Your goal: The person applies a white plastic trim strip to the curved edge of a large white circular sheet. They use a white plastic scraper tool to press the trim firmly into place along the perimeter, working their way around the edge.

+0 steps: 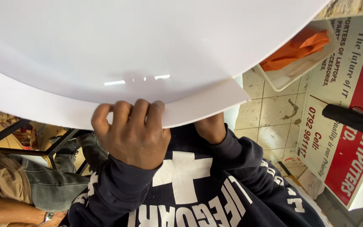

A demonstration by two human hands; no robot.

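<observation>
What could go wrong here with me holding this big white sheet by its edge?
The left hand pinches the curved white sheet over a flat white strip with fingertips only; the glossy surface could slip. The right hand is mostly hidden beneath, so its fingers might get nipped between layers. The sheet blocks most of the view, so its far edge might knock the tray with orange cloth unseen.

Dark navy sweatshirt (198, 189), long sleeves, white cross and lettering
</observation>
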